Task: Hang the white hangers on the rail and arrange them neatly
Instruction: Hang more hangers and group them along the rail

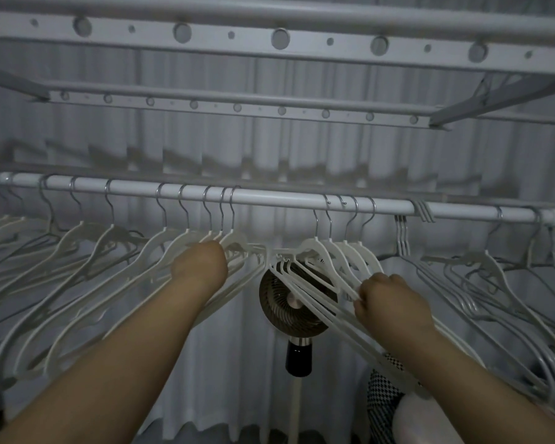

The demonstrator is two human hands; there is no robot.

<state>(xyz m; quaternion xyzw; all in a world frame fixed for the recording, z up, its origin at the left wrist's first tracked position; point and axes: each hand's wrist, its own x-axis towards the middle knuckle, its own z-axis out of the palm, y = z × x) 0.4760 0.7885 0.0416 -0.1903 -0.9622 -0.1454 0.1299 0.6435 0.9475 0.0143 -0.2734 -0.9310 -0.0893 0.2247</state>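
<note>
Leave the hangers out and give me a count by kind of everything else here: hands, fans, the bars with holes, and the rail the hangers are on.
Hands: 2, left hand and right hand
Fan: 1
Perforated bars: 2
Rail: 1
Total: 6

Across the top of the frame, two pale bars (279, 38) punched with round holes, one below the other. At centre, a round brown fan (297, 299) on a dark neck (298, 358), backed by a pleated white curtain (231, 347). Lower right, checked cloth (382, 408) beside a pale rounded lump (414, 421).
</note>
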